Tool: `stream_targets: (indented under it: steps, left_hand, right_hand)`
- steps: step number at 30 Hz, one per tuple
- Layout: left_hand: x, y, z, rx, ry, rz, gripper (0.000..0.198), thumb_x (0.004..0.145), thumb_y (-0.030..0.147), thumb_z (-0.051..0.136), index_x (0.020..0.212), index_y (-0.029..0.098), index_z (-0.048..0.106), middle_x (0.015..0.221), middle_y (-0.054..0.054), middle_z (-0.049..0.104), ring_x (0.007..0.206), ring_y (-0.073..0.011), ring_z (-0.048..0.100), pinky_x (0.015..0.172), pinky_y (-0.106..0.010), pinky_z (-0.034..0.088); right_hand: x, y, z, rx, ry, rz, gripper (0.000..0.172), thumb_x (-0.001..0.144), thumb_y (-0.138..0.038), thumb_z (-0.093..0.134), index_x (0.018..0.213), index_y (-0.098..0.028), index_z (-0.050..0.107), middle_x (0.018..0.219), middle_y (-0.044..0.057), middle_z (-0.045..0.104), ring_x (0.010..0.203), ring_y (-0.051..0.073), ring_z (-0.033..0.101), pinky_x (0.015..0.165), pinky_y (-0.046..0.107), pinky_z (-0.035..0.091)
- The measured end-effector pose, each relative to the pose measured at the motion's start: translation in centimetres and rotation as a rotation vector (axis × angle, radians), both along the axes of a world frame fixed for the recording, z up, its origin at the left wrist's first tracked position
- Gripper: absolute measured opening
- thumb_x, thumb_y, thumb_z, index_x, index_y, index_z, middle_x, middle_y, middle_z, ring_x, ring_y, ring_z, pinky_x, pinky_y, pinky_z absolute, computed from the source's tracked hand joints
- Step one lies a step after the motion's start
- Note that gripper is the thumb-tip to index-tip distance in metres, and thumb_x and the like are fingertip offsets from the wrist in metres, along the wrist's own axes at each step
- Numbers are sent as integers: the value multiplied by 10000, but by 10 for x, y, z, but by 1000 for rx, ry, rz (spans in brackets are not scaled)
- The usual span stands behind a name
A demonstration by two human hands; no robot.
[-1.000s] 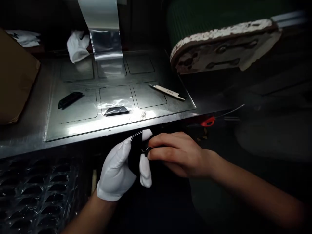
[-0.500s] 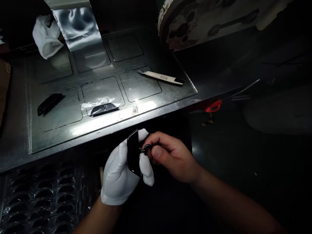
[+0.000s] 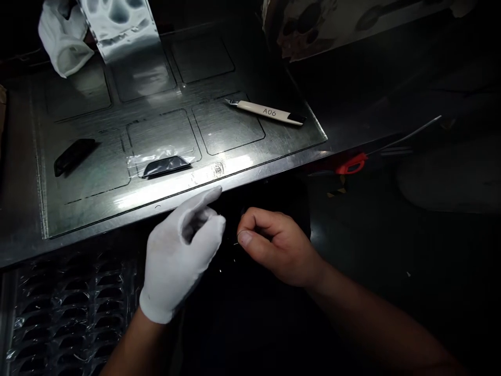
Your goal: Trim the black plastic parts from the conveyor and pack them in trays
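Note:
My left hand [image 3: 178, 256], in a white glove, hovers just below the bench's front edge. Its thumb and index finger stand apart with nothing visible between them; the other fingers curl inward in shadow. The dark part it held earlier is not discernible. To its right, my bare right hand [image 3: 276, 243] has thumb and index finger pinched together. A tiny pale sliver shows at their tips, too small to name. Nearest on the bench is a black trapezoid-shaped piece [image 3: 166, 166] on clear film. Another black piece [image 3: 74, 155] lies farther left.
A craft knife [image 3: 270, 112] marked A06 lies on the clear mat [image 3: 156, 190]. Behind are a white glove [image 3: 64, 42] and a silvery bag [image 3: 125, 26]. A tray of dark curved pieces [image 3: 70, 313] sits lower left. A red-handled tool [image 3: 352, 164] is at right.
My left hand has turned and moved left, and the glossy black piece it held has gone from sight. The black ring at my right fingers no longer shows. The view has shifted slightly.

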State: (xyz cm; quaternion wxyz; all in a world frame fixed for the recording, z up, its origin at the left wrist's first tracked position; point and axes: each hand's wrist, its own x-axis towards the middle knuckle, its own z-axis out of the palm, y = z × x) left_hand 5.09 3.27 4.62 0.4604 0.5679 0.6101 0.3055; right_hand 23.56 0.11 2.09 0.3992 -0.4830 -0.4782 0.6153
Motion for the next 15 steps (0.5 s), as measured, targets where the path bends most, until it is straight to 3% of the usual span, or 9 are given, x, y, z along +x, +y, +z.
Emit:
stream_targets:
  steps: [3, 8, 13, 15]
  left_hand:
    - [2, 7, 6, 74, 104, 93, 233, 920, 357, 724, 1135, 323, 807, 820, 37, 752, 749, -148, 685, 722, -267, 548]
    - [5, 9, 7, 131, -63, 322, 196, 951, 301, 673, 1087, 249, 803, 653, 43, 651, 591, -138, 612, 640, -289, 510]
    - [-2, -2, -7, -57, -282, 265, 301, 976, 424, 646, 1150, 209, 764, 645, 33, 605, 575, -127, 562, 596, -268, 469]
    - [-7, -9, -17, -181, -373, 212, 436, 1016, 522, 547, 1208, 178, 732, 654, 11, 627, 572, -136, 580, 585, -271, 480]
  right_hand:
    - [0, 0, 0, 6, -22, 11, 191, 919, -285, 669, 757, -202, 609, 632, -47, 540, 552, 86, 459, 485, 203, 372]
    - [0, -1, 1, -8, 8, -5, 204, 925, -287, 661, 750, -197, 607, 634, -46, 533, 553, 85, 461, 486, 203, 382]
    - [2, -1, 0, -4, 0, -43, 210, 977, -305, 657, 802, -190, 640, 640, -54, 536, 536, 76, 476, 472, 192, 397]
    - [4, 0, -2, 128, -71, -68, 146, 1004, -302, 666, 916, -189, 697, 716, -35, 631, 577, 84, 564, 517, 202, 464]
